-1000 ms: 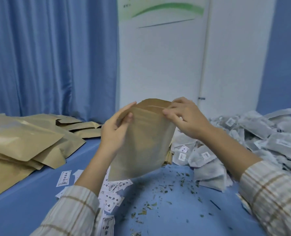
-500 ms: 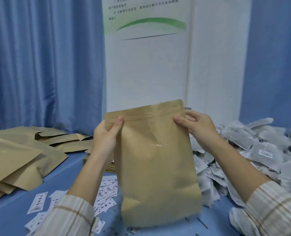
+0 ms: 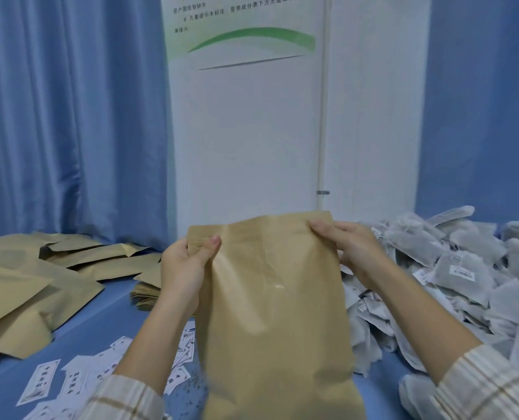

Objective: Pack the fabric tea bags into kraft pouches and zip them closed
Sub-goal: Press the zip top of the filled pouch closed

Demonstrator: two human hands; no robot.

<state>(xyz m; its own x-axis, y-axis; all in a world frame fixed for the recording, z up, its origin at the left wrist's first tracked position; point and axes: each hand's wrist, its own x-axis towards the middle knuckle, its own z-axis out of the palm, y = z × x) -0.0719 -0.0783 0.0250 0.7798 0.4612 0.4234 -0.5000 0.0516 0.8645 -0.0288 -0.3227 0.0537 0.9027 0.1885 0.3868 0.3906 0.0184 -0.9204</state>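
A tall kraft pouch (image 3: 276,313) stands upright in front of me, its bottom near the blue table. My left hand (image 3: 185,268) pinches its top left corner, thumb on the front face. At the top right corner my right hand (image 3: 352,250) pinches the upper edge the same way. The pouch's mouth faces up; I cannot tell whether its zip is closed or what is inside. A big heap of white fabric tea bags (image 3: 452,268) with small labels lies on the right.
Several flat kraft pouches (image 3: 24,286) are piled on the left of the blue table (image 3: 100,331), with a small stack (image 3: 146,295) behind my left hand. Loose paper labels (image 3: 76,380) lie at front left. Blue curtains and a white board stand behind.
The pouch went from tilted and half folded to upright and flat-faced. My hands moved apart to its two top corners, and the view tipped upward.
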